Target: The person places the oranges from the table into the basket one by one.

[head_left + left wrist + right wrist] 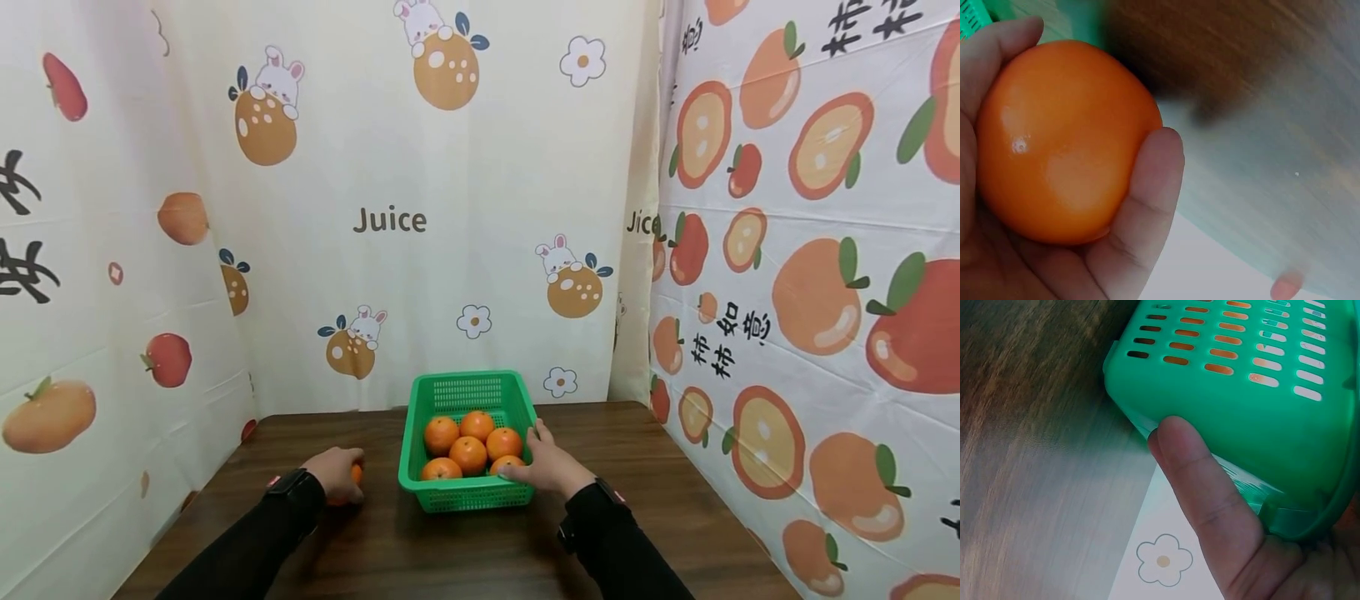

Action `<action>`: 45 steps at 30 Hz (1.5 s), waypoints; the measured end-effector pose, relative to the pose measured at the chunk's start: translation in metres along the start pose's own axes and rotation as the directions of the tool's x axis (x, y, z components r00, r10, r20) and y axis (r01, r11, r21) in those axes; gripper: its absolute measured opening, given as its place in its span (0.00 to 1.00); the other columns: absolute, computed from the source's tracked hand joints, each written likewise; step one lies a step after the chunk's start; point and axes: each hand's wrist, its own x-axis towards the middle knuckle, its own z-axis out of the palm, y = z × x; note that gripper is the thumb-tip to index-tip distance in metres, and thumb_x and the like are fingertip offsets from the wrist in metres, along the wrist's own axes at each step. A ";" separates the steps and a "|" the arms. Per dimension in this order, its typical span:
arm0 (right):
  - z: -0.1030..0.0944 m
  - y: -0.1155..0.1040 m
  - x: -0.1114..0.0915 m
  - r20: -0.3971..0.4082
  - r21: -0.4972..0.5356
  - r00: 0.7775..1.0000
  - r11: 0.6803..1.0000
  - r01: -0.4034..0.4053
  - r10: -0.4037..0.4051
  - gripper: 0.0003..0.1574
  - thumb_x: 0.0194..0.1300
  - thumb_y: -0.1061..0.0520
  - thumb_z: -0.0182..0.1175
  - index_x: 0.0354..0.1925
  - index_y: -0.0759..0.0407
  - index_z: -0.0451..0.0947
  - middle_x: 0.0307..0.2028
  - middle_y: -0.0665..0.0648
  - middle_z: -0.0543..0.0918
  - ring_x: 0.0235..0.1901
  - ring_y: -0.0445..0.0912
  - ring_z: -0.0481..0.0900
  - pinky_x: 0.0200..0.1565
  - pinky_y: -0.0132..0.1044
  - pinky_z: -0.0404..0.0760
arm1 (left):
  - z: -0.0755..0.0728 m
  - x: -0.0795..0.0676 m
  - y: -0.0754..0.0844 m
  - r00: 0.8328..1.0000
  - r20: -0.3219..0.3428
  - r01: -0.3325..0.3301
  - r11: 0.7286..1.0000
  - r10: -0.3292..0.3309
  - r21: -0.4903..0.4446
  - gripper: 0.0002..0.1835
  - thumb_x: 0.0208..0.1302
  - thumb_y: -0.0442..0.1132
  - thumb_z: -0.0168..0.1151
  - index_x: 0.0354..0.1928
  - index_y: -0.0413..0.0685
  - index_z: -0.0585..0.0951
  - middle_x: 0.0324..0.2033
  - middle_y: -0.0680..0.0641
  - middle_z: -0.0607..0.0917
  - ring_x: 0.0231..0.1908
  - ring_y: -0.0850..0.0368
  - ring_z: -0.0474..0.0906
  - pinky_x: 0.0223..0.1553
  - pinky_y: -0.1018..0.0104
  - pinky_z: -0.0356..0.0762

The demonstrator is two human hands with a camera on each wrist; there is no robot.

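My left hand (337, 475) holds an orange (1066, 144), thumb and fingers curled round its sides, low over the tabletop left of the basket. In the head view the hand covers most of this fruit. A green plastic basket (474, 500) with slotted walls stands in the middle, and several oranges (468, 455) lie inside it. At the basket's right side, my right hand (553, 468) grips the rim: the thumb reaches over the inside, beside the front right orange (507, 463). Its fingers (1188, 453) lie along the outer wall, as the right wrist view shows.
The basket stands on a dark brown wooden table (420, 558). Behind it hangs a cream curtain (487, 250) with printed rabbits and fruit. Printed fabric also closes in the left and right sides of the table.
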 end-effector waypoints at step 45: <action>0.000 0.004 0.004 0.001 0.014 1.000 1.000 -0.011 0.011 0.67 0.67 0.30 0.69 0.84 0.64 0.50 0.87 0.63 0.38 0.79 0.68 0.60 0.73 0.67 0.66 | -0.065 0.082 0.069 0.956 -0.274 -0.150 0.976 0.102 -0.159 0.24 0.60 0.50 0.77 0.56 0.53 0.81 0.42 0.45 0.81 0.41 0.47 0.75 0.39 0.59 0.78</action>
